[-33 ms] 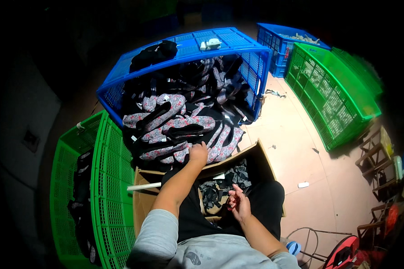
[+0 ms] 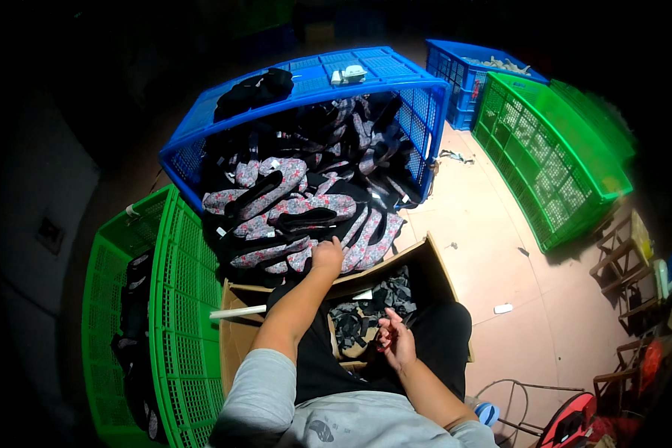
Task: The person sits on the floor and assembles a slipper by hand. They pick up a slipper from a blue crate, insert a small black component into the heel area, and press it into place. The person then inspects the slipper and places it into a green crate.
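A large heap of black and pink-grey floral fabric pieces (image 2: 317,211) spills from a blue mesh crate (image 2: 272,87) tipped on its side. My left hand (image 2: 327,256) reaches to the near edge of the heap, its fingers bent and closed on a floral piece; the fingertips are partly hidden. Over my lap my right hand (image 2: 398,341) is held palm up with curled fingers, around a small red thing that I cannot make out. Below it an open cardboard box (image 2: 442,270) holds dark fabric scraps (image 2: 390,293).
Green mesh crates stand at the left (image 2: 189,313) and right (image 2: 534,149), the left one with dark pieces inside. A white tube (image 2: 237,311) sticks out over the box's left side. Behind is another blue crate (image 2: 449,78). A red round seat (image 2: 567,420) is at lower right.
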`<state>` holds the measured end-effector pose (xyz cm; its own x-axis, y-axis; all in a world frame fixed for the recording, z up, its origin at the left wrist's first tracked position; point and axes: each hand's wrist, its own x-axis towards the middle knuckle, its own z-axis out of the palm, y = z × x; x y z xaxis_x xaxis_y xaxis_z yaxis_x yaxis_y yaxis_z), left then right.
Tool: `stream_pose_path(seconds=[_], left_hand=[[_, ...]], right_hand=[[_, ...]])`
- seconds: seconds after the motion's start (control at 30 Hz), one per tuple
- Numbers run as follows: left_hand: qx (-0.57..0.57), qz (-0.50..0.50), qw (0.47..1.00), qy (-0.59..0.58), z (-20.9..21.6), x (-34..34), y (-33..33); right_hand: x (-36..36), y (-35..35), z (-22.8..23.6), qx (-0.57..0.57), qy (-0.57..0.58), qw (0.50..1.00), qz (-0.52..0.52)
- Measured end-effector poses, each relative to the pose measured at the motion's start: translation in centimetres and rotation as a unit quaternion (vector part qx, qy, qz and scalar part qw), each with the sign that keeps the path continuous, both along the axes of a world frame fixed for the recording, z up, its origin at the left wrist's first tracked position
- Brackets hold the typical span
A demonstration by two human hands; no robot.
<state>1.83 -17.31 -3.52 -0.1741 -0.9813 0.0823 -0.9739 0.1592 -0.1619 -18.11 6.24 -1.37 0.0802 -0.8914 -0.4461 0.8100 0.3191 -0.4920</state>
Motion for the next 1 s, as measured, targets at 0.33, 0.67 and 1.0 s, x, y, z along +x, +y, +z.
stream_pose_path(seconds=[0.33,0.67,1.0], left_hand=[[-0.223,-0.173,0.959,-0.014,7.9,3.9,1.6],[0.044,0.074,0.74,0.667,18.4,15.3,11.5],[0.435,-0.026,0.678,0.592,23.5,16.8,13.3]], right_hand=[[0.5,-0.2,-0.8,-0.002,-0.009,1.0,0.004],[1.4,0.4,1.8,-0.022,0.078,0.993,0.084],[6.4,1.0,8.1,-0.163,0.156,0.933,0.282]])
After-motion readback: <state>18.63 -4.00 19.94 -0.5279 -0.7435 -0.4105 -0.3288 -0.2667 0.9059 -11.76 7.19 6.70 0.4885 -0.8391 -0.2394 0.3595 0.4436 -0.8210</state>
